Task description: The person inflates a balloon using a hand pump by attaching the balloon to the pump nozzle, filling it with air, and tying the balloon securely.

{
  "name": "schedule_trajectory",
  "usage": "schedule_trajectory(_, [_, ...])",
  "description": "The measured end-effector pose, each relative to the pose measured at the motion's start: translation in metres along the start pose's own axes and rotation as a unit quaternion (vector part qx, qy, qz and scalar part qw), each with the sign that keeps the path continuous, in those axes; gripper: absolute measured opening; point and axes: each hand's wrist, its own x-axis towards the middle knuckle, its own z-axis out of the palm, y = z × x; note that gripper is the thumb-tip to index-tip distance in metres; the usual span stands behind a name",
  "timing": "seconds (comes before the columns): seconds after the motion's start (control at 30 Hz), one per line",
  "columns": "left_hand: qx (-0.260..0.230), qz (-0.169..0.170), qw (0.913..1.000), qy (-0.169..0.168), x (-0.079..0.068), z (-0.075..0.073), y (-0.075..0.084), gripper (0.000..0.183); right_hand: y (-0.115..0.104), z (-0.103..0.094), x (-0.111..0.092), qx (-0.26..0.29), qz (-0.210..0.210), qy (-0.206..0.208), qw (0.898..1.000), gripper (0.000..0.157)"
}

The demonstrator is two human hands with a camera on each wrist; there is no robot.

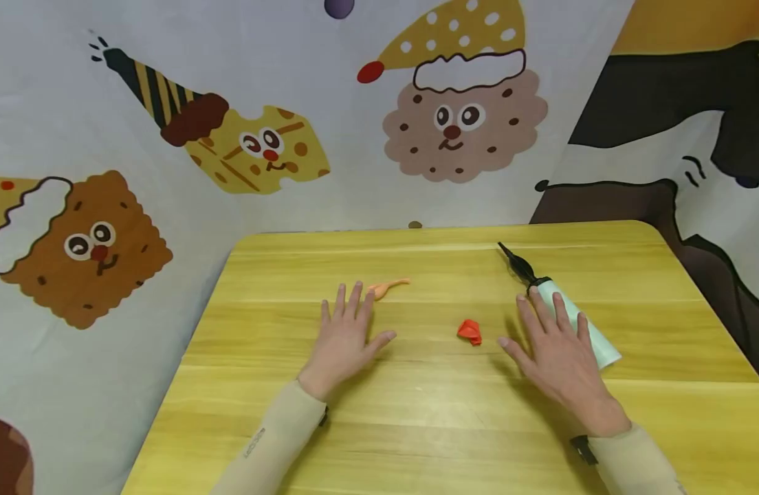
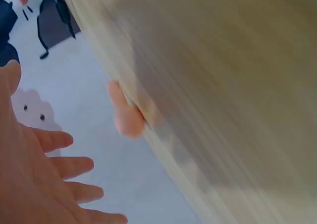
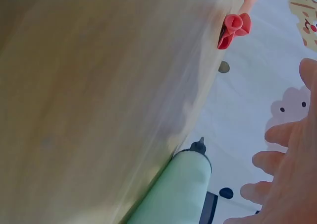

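Note:
My left hand [image 1: 342, 340] hovers palm down over the table's left half, fingers spread and holding nothing. Just beyond its fingertips lies a limp pale-orange balloon [image 1: 388, 286], also visible in the left wrist view as a balloon [image 2: 130, 119] on the tabletop. My right hand [image 1: 562, 364], likewise spread and holding nothing, overlaps the mint-green balloon pump [image 1: 602, 347] in the head view. The pump's black nozzle points to the back left. Between the hands is a crumpled red balloon [image 1: 470, 331], nearer the right thumb.
The wood-grain table [image 1: 416, 440] has rounded far corners. A white cloth [image 1: 280, 55] printed with cartoon biscuits hangs behind it and to its left. Dark wrist straps [image 1: 582, 449] show at both sleeve cuffs.

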Motion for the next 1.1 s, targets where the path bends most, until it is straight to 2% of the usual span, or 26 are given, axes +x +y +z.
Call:
schedule_trajectory(0.17, [-0.018, 0.041, 0.9989, -0.015, 0.018, 0.0, 0.024, 0.079, 0.008, -0.007, -0.003, 0.014, 0.008, 0.0, 1.0, 0.079])
schedule_trajectory(0.27, [-0.023, 0.094, 0.9951, -0.02, 0.031, 0.002, 0.04, 0.07, 0.015, -0.011, -0.006, 0.019, 0.02, -0.001, 1.0, 0.078])
schedule_trajectory(0.47, [-0.006, 0.21, 0.9761, -0.054, 0.058, 0.019, 0.072, 0.06, 0.033, -0.021, -0.011, 0.023, 0.045, 0.005, 0.999, 0.077])
schedule_trajectory(0.63, [-0.013, 0.265, 0.9612, -0.077, 0.077, 0.035, 0.091, 0.056, 0.043, -0.025, -0.008, 0.012, 0.049, 0.019, 0.999, 0.075])
schedule_trajectory(0.77, [-0.028, 0.284, 0.9544, -0.088, 0.086, 0.04, 0.098, 0.051, 0.045, -0.025, -0.003, 0.013, 0.055, 0.006, 0.998, 0.075])
schedule_trajectory(0.87, [-0.022, 0.297, 0.9512, -0.083, 0.092, 0.045, 0.101, 0.039, 0.045, -0.025, 0.0, 0.018, 0.061, -0.009, 0.998, 0.076])
schedule_trajectory(0.93, [-0.027, 0.295, 0.9522, -0.075, 0.094, 0.048, 0.102, 0.029, 0.045, -0.024, 0.002, 0.021, 0.065, -0.018, 0.998, 0.076])
schedule_trajectory(1.03, [-0.077, 0.262, 0.9594, -0.071, 0.097, 0.051, 0.101, 0.02, 0.046, -0.024, 0.004, 0.024, 0.068, -0.024, 0.997, 0.076])
schedule_trajectory(1.1, [-0.144, 0.214, 0.9632, -0.075, 0.097, 0.051, 0.1, 0.02, 0.046, -0.023, 0.005, 0.023, 0.069, -0.026, 0.997, 0.076])
